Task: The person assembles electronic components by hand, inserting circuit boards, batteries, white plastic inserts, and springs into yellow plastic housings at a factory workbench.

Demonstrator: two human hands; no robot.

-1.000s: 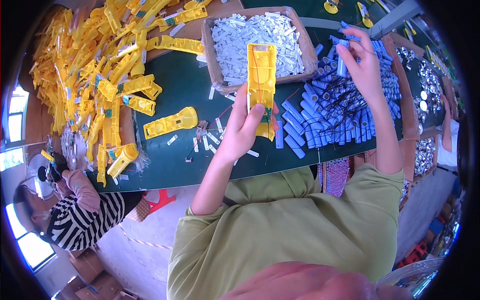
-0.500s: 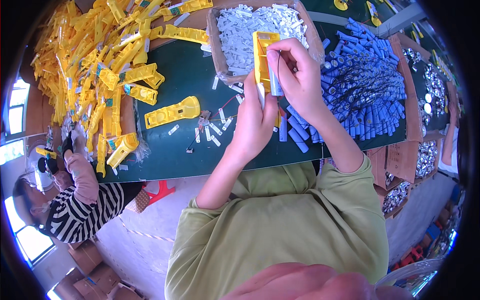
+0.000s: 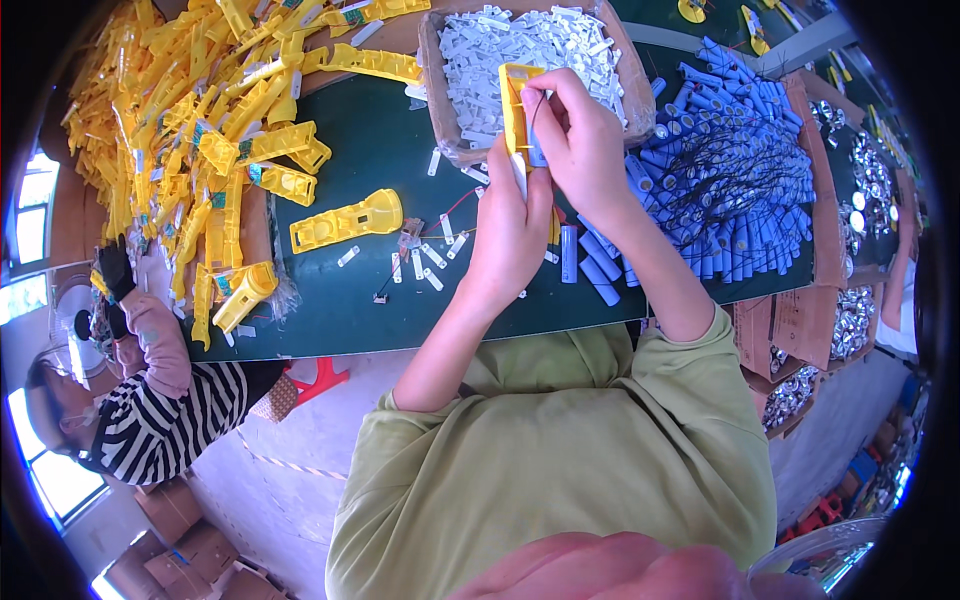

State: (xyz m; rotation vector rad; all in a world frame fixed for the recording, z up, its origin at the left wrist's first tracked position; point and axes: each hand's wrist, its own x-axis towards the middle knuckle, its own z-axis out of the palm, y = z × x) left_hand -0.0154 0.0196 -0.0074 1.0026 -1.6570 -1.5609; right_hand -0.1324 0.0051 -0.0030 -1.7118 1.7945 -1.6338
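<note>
Between left fingers [image 3: 540,192], yellow casing [image 3: 514,108]; under right fingers [image 3: 569,90], blue cylinder [image 3: 537,156].

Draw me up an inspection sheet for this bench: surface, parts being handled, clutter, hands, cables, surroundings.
Surface: dark green tabletop, partly covered by parts.
Parts in hand: yellow housing; blue cylinder against it, mostly hidden by fingers, so whether it is seated cannot be told.
Clutter: heap of yellow housings at left; carton of white strips; single yellow shell lying mid-table; blue cylinder pile at right.
Hands: left hand grips the housing; right hand pinches the cylinder.
Cables: black wires tangled over the blue pile.
Surroundings: gloved co-worker in stripes at left; shiny metal parts at right; cardboard boxes lower left.
</note>
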